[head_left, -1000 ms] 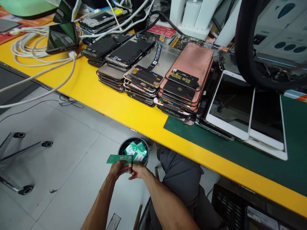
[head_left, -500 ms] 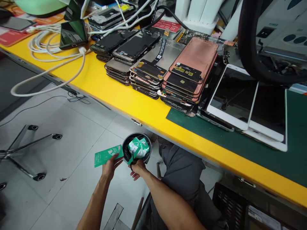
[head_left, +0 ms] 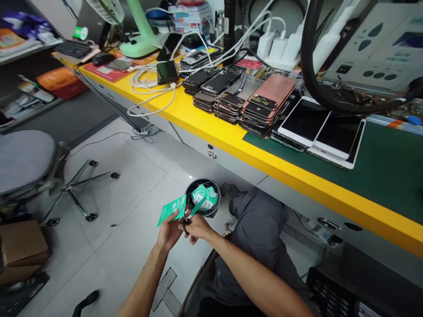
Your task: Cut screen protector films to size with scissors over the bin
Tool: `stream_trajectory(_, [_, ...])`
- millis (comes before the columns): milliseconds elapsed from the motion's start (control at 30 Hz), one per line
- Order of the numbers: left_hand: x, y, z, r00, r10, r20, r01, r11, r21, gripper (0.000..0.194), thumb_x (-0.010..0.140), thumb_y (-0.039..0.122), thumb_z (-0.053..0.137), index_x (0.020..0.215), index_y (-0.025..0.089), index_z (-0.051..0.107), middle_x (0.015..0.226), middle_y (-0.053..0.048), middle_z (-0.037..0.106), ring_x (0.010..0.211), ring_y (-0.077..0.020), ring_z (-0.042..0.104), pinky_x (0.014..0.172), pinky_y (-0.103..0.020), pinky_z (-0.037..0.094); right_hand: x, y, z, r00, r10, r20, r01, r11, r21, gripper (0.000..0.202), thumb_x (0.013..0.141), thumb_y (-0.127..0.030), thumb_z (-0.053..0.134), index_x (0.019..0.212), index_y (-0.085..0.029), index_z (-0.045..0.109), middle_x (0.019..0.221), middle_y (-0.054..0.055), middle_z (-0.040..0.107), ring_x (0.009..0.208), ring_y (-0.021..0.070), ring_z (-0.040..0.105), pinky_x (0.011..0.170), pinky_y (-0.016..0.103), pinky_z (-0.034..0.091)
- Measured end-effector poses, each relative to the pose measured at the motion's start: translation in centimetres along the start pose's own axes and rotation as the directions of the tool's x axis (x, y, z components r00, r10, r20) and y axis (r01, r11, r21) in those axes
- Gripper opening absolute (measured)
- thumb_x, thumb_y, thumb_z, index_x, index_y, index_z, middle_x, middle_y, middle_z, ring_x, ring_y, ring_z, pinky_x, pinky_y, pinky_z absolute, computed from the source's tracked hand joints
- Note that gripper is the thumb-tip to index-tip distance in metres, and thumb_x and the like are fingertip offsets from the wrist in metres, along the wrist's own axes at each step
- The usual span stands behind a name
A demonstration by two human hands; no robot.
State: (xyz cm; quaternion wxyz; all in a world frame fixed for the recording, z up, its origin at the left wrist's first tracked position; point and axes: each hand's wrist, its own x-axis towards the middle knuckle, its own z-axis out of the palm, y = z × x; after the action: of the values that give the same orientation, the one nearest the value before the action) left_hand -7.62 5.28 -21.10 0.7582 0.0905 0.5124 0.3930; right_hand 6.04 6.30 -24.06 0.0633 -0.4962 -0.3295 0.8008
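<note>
My left hand (head_left: 169,232) is closed on a flat green packet (head_left: 171,208) with white print, pinched near its lower edge. In my right hand (head_left: 199,228) is a pair of scissors (head_left: 185,225), its dark handle looped round the fingers. The scissors are at the packet's right end, close to my left fingers; how the blades lie is hard to make out. A narrow green strip (head_left: 198,204) sticks out by my right hand over the bin. Just beyond both hands stands a dark round waste bin (head_left: 219,201) with green-and-white packaging (head_left: 209,197) inside.
Above the hands runs a yellow workbench (head_left: 185,112) with a green mat (head_left: 380,176). Stacked phone screens (head_left: 267,103), white-framed panels (head_left: 335,132) and looped white cables (head_left: 145,83) lie on it. A wheeled chair (head_left: 28,160) stands left; my leg (head_left: 256,220) is right of the bin.
My hands have come together, with the scissors now at the packet's right end. The view has swung left and back, showing more bench and the chair seat.
</note>
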Motion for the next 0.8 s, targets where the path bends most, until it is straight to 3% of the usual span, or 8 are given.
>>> stream_trajectory(100, [-2.0, 0.6, 1.9, 0.998, 0.032, 0.057, -0.032, 0.999, 0.001, 0.031, 0.086, 0.031, 0.066, 0.107, 0.009, 0.066, 0.087, -0.014, 0.071, 0.054, -0.0195, 0.060, 0.047, -0.031, 0.046, -2.9, -0.2, -0.5, 0.989, -0.130, 0.063, 0.127, 0.990, 0.056, 0.038, 0.082, -0.045, 0.079, 0.084, -0.011, 0.062, 0.069, 0.000, 0.067, 0.042, 0.0088, 0.058, 0.041, 0.022, 0.054])
stream_trajectory(200, [-4.4, 1.2, 4.9, 0.991, 0.067, 0.118, -0.071, 0.997, 0.025, 0.022, 0.085, 0.031, 0.070, 0.086, 0.010, 0.065, 0.076, -0.011, 0.068, 0.057, -0.0197, 0.061, 0.054, -0.032, 0.049, -6.4, -0.1, -1.8, 0.953, -0.247, 0.177, 0.221, 0.964, 0.150, 0.050, 0.071, -0.052, 0.085, 0.085, -0.010, 0.064, 0.079, 0.007, 0.073, 0.045, 0.0110, 0.063, 0.048, 0.029, 0.061])
stream_trajectory(333, [-7.7, 1.4, 9.4, 0.969, 0.114, 0.218, -0.135, 0.987, 0.083, 0.026, 0.087, 0.035, 0.069, 0.088, 0.010, 0.064, 0.071, -0.008, 0.064, 0.054, -0.0180, 0.057, 0.053, -0.032, 0.048, -11.1, 0.2, -3.5, 0.895, -0.365, 0.256, 0.303, 0.919, 0.253, 0.060, 0.065, -0.058, 0.086, 0.089, -0.008, 0.067, 0.090, 0.012, 0.075, 0.048, 0.0131, 0.066, 0.052, 0.033, 0.062])
stream_trajectory(533, [-11.9, 2.1, 14.7, 0.925, 0.194, 0.327, -0.255, 0.955, 0.155, 0.021, 0.087, 0.030, 0.070, 0.091, 0.013, 0.059, 0.071, -0.003, 0.056, 0.051, -0.0146, 0.049, 0.041, -0.028, 0.039, -16.6, -0.2, -4.0, 0.820, -0.533, 0.208, 0.452, 0.826, 0.336, 0.062, 0.064, -0.057, 0.088, 0.094, -0.005, 0.071, 0.083, 0.014, 0.075, 0.044, 0.0142, 0.065, 0.042, 0.026, 0.054])
stream_trajectory(667, [-14.3, 2.8, 16.9, 0.893, 0.243, 0.379, -0.337, 0.919, 0.205, 0.019, 0.089, 0.030, 0.067, 0.092, 0.014, 0.059, 0.072, -0.001, 0.052, 0.053, -0.0139, 0.047, 0.040, -0.028, 0.039, -19.4, -1.0, -3.4, 0.760, -0.640, 0.115, 0.571, 0.741, 0.354, 0.060, 0.065, -0.059, 0.087, 0.088, -0.005, 0.073, 0.072, 0.012, 0.075, 0.037, 0.0107, 0.058, 0.037, 0.022, 0.047])
stream_trajectory(800, [-15.8, 3.1, 18.3, 0.877, 0.270, 0.397, -0.382, 0.894, 0.235, 0.019, 0.089, 0.031, 0.067, 0.092, 0.014, 0.060, 0.072, -0.001, 0.050, 0.054, -0.0140, 0.048, 0.038, -0.026, 0.037, -21.4, -1.4, -2.7, 0.720, -0.689, 0.084, 0.619, 0.692, 0.373, 0.053, 0.073, -0.055, 0.084, 0.091, -0.007, 0.071, 0.077, 0.013, 0.076, 0.034, 0.0101, 0.057, 0.032, 0.020, 0.045])
